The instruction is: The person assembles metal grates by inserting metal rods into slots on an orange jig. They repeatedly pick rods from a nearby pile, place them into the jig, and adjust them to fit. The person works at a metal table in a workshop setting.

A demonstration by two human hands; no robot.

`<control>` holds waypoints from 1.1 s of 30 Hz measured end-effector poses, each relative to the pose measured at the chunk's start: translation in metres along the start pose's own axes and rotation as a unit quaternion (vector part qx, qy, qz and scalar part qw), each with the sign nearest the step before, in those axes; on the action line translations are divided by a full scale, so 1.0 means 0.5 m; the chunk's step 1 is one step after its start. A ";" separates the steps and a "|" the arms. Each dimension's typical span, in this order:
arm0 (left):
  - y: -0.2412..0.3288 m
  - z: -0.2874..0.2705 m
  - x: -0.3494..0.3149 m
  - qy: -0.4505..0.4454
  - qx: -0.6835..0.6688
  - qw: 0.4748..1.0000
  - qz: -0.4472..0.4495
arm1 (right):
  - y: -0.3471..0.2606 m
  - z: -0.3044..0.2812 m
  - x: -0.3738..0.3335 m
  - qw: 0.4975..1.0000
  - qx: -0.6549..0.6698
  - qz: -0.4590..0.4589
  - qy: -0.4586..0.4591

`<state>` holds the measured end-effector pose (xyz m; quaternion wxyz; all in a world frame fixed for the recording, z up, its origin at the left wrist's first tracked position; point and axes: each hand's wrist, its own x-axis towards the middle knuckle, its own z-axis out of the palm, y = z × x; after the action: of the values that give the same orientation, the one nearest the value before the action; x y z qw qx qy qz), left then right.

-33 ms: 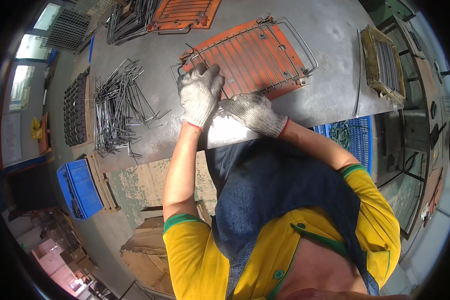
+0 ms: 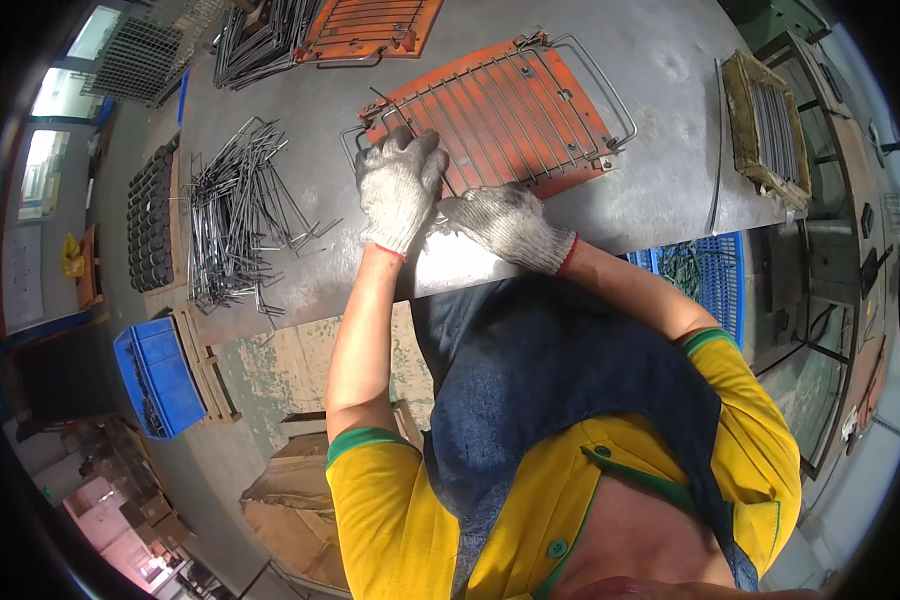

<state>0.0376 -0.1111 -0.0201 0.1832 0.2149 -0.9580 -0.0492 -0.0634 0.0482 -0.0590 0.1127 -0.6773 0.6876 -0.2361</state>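
Head view: 1 flat orange rectangular plate [image 2: 575,181] under 1 grey steel-wire rack [image 2: 500,122], mid-table; long axis approx L–R, rising to R, wire loop pointing R; white-grey knit-gloved L hand [image 2: 398,185] half-curled over L end; matching R hand [image 2: 510,225] curled at near edge; fingertips hidden, can't tell grips; 2nd orange plate [image 2: 422,20] cut off up top.

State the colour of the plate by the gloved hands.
The plate is orange-red, best seen in the head view.
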 end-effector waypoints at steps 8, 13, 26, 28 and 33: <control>-0.015 0.016 -0.011 0.036 0.103 0.993 0.032 | 0.002 0.020 0.015 0.999 -0.022 0.013 -0.032; -0.022 0.014 -0.016 0.030 0.135 0.989 0.057 | -0.016 -0.012 0.030 0.999 -0.005 0.024 -0.039; -0.029 0.025 -0.013 0.033 0.091 0.995 0.032 | -0.001 0.016 0.057 0.998 0.001 0.027 -0.061; -0.021 0.013 -0.009 0.027 0.065 0.997 0.020 | 0.000 0.019 0.055 0.997 -0.009 0.009 -0.070; -0.019 0.014 -0.003 0.000 0.071 0.997 0.018 | -0.002 -0.002 0.032 0.993 -0.092 -0.042 -0.055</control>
<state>0.0399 -0.1189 -0.0285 0.1684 0.2098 -0.9629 0.0218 -0.0641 0.0324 -0.0552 0.0773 -0.7251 0.6702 -0.1385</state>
